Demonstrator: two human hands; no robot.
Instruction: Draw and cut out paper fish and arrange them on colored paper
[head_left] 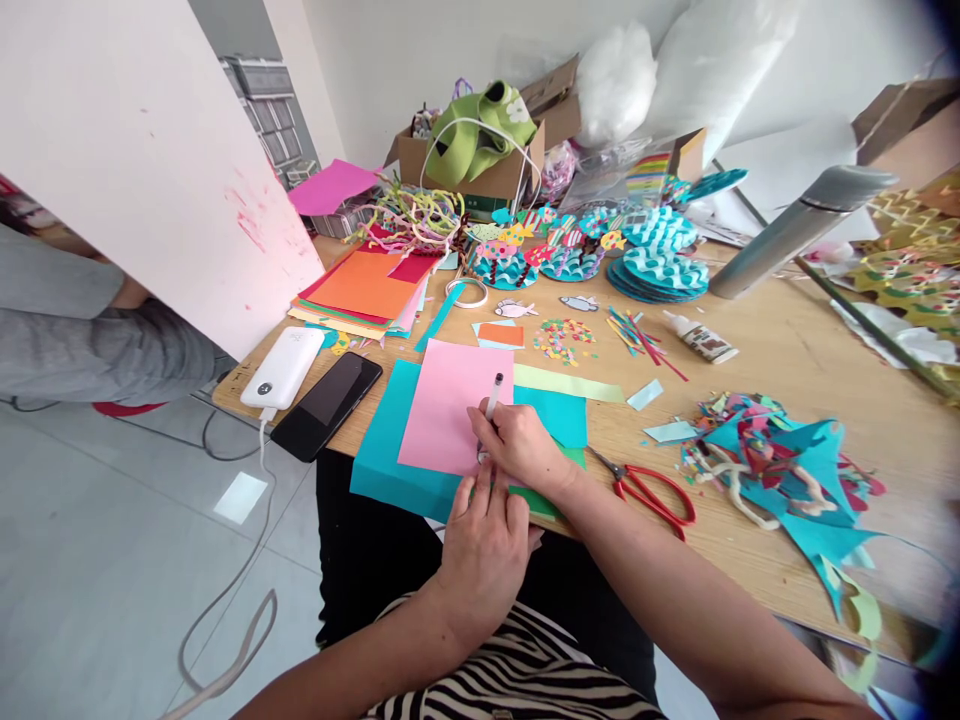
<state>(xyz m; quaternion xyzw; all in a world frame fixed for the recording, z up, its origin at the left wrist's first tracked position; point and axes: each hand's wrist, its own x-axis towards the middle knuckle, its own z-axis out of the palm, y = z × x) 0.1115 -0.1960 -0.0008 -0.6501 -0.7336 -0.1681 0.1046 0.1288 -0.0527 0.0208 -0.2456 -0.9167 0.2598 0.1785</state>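
A pen [493, 396] with a clear barrel and dark end stands tilted in my right hand [523, 447], its tip hidden by the fingers. That hand rests on a pink sheet of paper [442, 405]. My left hand [486, 555] lies at the sheet's lower edge, fingers stretched out and pressing down near the pen. A small pale piece [482, 456] shows by its fingertips, mostly covered. Beneath the pink sheet are a large blue sheet [382, 455] and some green paper [544, 505]. Red-handled scissors [652, 490] lie right of my right wrist.
A phone [328, 405] and a cabled white power bank [283, 368] lie left. Behind are stacked coloured paper [360, 285], fish cutouts [516, 308] and confetti [564, 340]. Rightward are a glue bottle [701, 337], paper scraps [787, 455] and a steel flask [799, 235]. Another person's sleeve [97, 330] shows left.
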